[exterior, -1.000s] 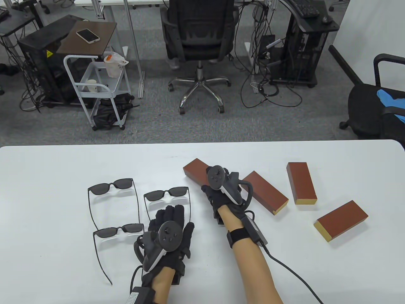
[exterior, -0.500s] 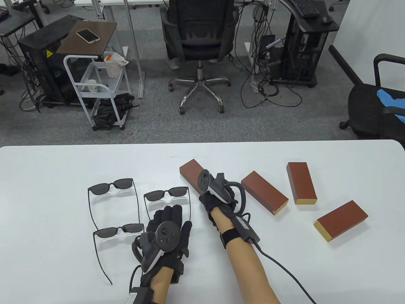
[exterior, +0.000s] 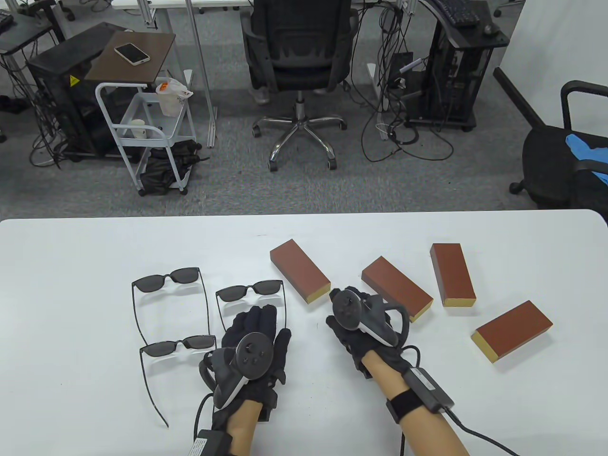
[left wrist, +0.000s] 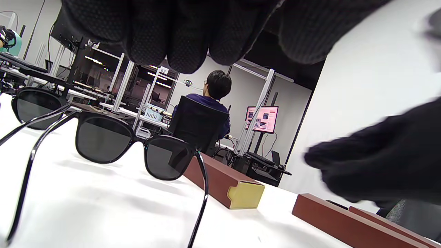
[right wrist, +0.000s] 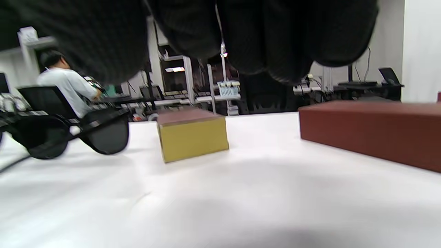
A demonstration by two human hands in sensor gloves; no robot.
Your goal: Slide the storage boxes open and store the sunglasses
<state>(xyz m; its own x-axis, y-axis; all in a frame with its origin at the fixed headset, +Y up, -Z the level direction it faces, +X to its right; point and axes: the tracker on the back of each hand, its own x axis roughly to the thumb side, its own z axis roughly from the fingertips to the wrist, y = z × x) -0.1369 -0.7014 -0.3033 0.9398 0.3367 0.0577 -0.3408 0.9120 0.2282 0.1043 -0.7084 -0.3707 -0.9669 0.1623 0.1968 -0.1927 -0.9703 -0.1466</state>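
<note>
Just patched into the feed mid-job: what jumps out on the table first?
Four closed reddish-brown storage boxes fan across the white table's right half, the leftmost box nearest the middle. Three pairs of dark sunglasses lie unfolded at left, the nearest pair beside the left hand, which lies flat on the table. The right hand hovers just short of the leftmost box, touching nothing.

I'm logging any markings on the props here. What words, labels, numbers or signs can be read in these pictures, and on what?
"62": small white tag on the frame behind the table, left wrist view.
Yellow warning triangle on the black cabinet: a sign, no words legible.
White label at the left wrist: print too small.
Monitor: too blurred.
Storage boxes and sunglasses: none visible.
</note>
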